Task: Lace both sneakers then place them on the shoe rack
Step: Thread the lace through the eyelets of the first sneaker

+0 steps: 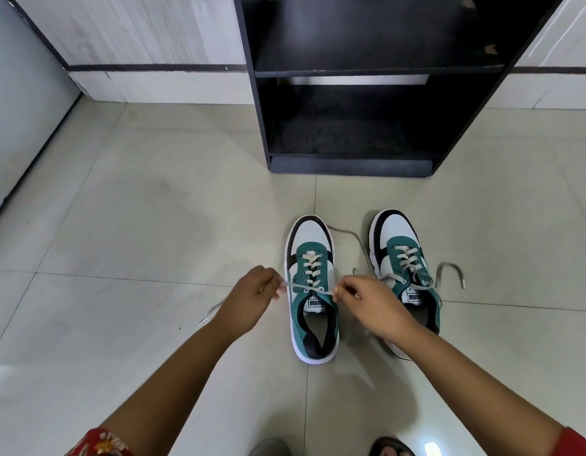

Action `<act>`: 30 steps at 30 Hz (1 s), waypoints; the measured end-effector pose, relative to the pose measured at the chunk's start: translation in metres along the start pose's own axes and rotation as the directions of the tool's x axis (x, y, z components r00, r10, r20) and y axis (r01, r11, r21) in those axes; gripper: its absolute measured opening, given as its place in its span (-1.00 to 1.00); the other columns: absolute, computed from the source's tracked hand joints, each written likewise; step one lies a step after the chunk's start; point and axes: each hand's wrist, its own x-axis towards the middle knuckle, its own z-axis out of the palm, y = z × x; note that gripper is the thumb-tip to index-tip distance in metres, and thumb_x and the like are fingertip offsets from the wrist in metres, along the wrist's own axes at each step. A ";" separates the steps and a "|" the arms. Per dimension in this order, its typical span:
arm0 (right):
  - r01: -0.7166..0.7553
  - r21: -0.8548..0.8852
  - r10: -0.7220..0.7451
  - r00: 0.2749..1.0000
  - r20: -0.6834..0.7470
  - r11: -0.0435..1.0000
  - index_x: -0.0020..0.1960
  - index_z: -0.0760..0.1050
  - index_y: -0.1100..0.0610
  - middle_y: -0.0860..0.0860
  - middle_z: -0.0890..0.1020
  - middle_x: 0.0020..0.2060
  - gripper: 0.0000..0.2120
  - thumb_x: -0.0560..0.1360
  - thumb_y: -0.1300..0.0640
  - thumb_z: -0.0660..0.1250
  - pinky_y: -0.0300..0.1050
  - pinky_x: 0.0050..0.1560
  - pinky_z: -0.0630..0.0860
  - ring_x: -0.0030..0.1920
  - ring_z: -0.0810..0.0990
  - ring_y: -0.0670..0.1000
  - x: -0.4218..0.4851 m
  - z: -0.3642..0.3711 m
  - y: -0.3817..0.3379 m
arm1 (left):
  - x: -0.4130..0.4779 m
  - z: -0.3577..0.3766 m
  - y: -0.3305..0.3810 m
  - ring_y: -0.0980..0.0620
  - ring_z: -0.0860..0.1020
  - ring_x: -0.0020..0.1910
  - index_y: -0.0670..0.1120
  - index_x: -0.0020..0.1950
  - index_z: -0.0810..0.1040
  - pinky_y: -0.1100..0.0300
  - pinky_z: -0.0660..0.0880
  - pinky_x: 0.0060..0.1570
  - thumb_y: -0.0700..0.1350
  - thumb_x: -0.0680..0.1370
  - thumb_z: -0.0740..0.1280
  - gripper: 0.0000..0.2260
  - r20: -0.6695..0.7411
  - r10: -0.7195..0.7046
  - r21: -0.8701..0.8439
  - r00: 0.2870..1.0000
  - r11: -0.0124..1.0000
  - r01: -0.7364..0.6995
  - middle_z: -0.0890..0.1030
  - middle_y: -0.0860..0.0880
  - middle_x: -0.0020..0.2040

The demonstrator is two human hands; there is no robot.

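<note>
My left hand [252, 296] and right hand [367, 302] each pinch an end of the lace [313, 288] across the left sneaker [313, 291], pulled out past both its sides. The right sneaker [405, 268] sits just beside it, laces loose on the floor [137, 225]. Open tile lies between the toes and the shoe rack [351, 166] base.

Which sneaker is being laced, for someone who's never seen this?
In front of the black shoe rack two teal sneakers stand on the floor. It is the left sneaker, between both hands. Its neighbour's laces lie loose; these are pulled taut sideways.
</note>
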 end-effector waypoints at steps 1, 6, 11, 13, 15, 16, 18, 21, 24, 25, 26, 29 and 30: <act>0.024 0.104 -0.024 1.000 -0.003 0.994 -0.21 0.49 0.03 -0.04 0.54 -0.21 -0.77 0.58 0.08 0.15 -0.07 0.01 0.40 -0.04 0.50 0.02 0.002 0.000 -0.003 | -0.001 -0.001 0.010 0.23 0.52 -0.29 -0.07 -0.16 0.53 0.26 0.36 -0.02 -0.14 0.61 0.13 -0.77 0.056 -0.101 -0.230 0.993 0.967 0.111 0.54 -0.02 -0.18; -0.056 0.766 0.010 0.998 0.065 0.640 -0.02 0.52 0.29 -0.03 0.65 -0.09 -0.70 0.61 0.14 0.08 -0.30 0.16 0.42 0.05 0.60 -0.10 0.012 0.006 -0.018 | 0.005 -0.001 0.039 0.00 0.51 -0.37 -0.16 -0.15 0.53 0.15 0.50 -0.16 -0.07 0.62 0.10 -0.71 0.198 -0.199 -0.705 0.960 0.651 0.281 0.70 0.02 -0.08; -0.098 0.930 0.004 0.995 0.104 0.354 0.04 0.55 0.16 0.12 0.60 -0.19 -0.73 0.61 0.19 0.07 -0.23 0.06 0.53 -0.07 0.59 0.04 0.016 0.007 -0.021 | 0.007 0.005 0.044 0.06 0.35 -0.47 -0.13 -0.06 0.49 0.23 0.41 -0.36 -0.11 0.62 0.09 -0.78 0.154 -0.144 -0.635 0.977 0.744 0.210 0.55 -0.06 -0.23; -0.083 0.919 -0.012 0.995 0.094 0.386 0.10 0.55 0.17 0.15 0.56 -0.19 -0.72 0.61 0.23 0.07 -0.16 0.10 0.50 -0.09 0.55 0.05 0.019 0.010 -0.018 | 0.006 0.008 0.043 0.10 0.30 -0.50 -0.11 -0.02 0.50 0.27 0.36 -0.40 -0.16 0.62 0.09 -0.80 0.163 -0.098 -0.616 0.982 0.767 0.179 0.49 -0.02 -0.29; -0.080 0.912 0.005 0.996 0.085 0.403 0.11 0.54 0.19 0.07 0.54 -0.32 -0.73 0.60 0.27 0.07 -0.22 -0.01 0.50 -0.22 0.52 0.00 0.020 0.013 -0.017 | 0.005 0.011 0.044 0.13 0.27 -0.52 -0.08 0.01 0.50 0.28 0.33 -0.41 -0.18 0.62 0.07 -0.79 0.173 -0.050 -0.567 0.984 0.811 0.141 0.44 0.01 -0.34; -0.079 0.909 0.016 0.997 0.080 0.409 0.13 0.52 0.20 0.04 0.52 -0.36 -0.75 0.59 0.27 0.08 -0.23 -0.05 0.49 -0.26 0.51 -0.02 0.021 0.014 -0.016 | 0.006 0.012 0.044 0.14 0.27 -0.52 -0.06 0.00 0.50 0.28 0.33 -0.42 -0.19 0.62 0.08 -0.80 0.172 -0.030 -0.547 0.985 0.828 0.121 0.43 0.02 -0.36; -0.064 0.899 0.019 0.998 0.062 0.433 0.11 0.46 0.21 0.02 0.50 -0.39 -0.82 0.59 0.27 0.11 -0.22 -0.08 0.47 -0.30 0.48 -0.02 0.022 0.015 -0.016 | 0.007 0.011 0.043 0.16 0.30 -0.51 -0.04 -0.01 0.49 0.29 0.32 -0.44 -0.19 0.62 0.10 -0.81 0.174 0.007 -0.521 0.985 0.850 0.086 0.44 0.04 -0.38; -0.062 0.897 0.040 0.998 0.049 0.438 -0.07 0.30 0.13 0.09 0.50 -0.38 -0.90 0.57 0.30 0.13 -0.19 -0.10 0.48 -0.29 0.49 0.05 0.026 0.015 -0.016 | 0.010 0.010 0.043 0.17 0.38 -0.46 -0.10 0.03 0.41 0.31 0.31 -0.45 -0.23 0.60 0.15 -0.92 0.225 0.067 -0.524 0.972 0.850 0.063 0.47 0.09 -0.42; -0.042 0.898 -0.024 0.998 0.059 0.437 -0.09 0.23 0.13 0.18 0.48 -0.32 -0.84 0.58 0.37 0.06 -0.26 -0.16 0.49 -0.30 0.49 0.04 0.026 0.014 -0.016 | 0.012 0.012 0.043 0.15 0.44 -0.44 -0.12 0.14 0.31 0.29 0.33 -0.44 -0.25 0.56 0.23 -0.81 0.238 -0.005 -0.593 0.971 0.792 0.149 0.51 0.01 -0.35; -0.028 0.893 -0.058 0.997 0.060 0.450 -0.07 0.23 0.14 0.17 0.48 -0.33 -0.84 0.58 0.38 0.04 -0.30 -0.20 0.48 -0.33 0.49 -0.01 0.025 0.015 -0.017 | 0.013 0.013 0.042 0.16 0.44 -0.46 -0.09 0.17 0.32 0.28 0.33 -0.44 -0.25 0.55 0.25 -0.77 0.237 -0.043 -0.616 0.971 0.766 0.184 0.52 -0.02 -0.32; -0.012 0.886 -0.090 0.994 0.060 0.463 -0.05 0.23 0.16 0.16 0.49 -0.33 -0.85 0.58 0.38 0.04 -0.32 -0.22 0.47 -0.35 0.49 -0.06 0.024 0.014 -0.017 | 0.014 0.013 0.041 0.16 0.43 -0.49 -0.06 0.20 0.34 0.29 0.33 -0.44 -0.24 0.55 0.26 -0.74 0.245 -0.064 -0.633 0.967 0.745 0.210 0.52 -0.05 -0.31; 0.040 0.859 -0.165 0.985 0.052 0.510 0.01 0.28 0.21 0.06 0.55 -0.34 -0.88 0.58 0.39 0.04 -0.33 -0.21 0.46 -0.36 0.49 -0.13 0.022 0.013 -0.017 | 0.017 0.013 0.037 0.15 0.34 -0.53 -0.15 -0.02 0.50 0.32 0.33 -0.45 -0.23 0.55 0.25 -0.94 0.285 -0.038 -0.649 0.958 0.727 0.222 0.55 -0.03 -0.37; 0.051 0.854 -0.182 0.982 0.053 0.518 0.02 0.29 0.21 0.03 0.55 -0.34 -0.87 0.58 0.39 0.05 -0.32 -0.19 0.46 -0.35 0.50 -0.14 0.022 0.013 -0.017 | 0.018 0.013 0.036 0.15 0.33 -0.53 -0.17 -0.11 0.51 0.32 0.34 -0.46 -0.24 0.54 0.25 -0.93 0.268 -0.045 -0.646 0.962 0.733 0.215 0.56 0.00 -0.40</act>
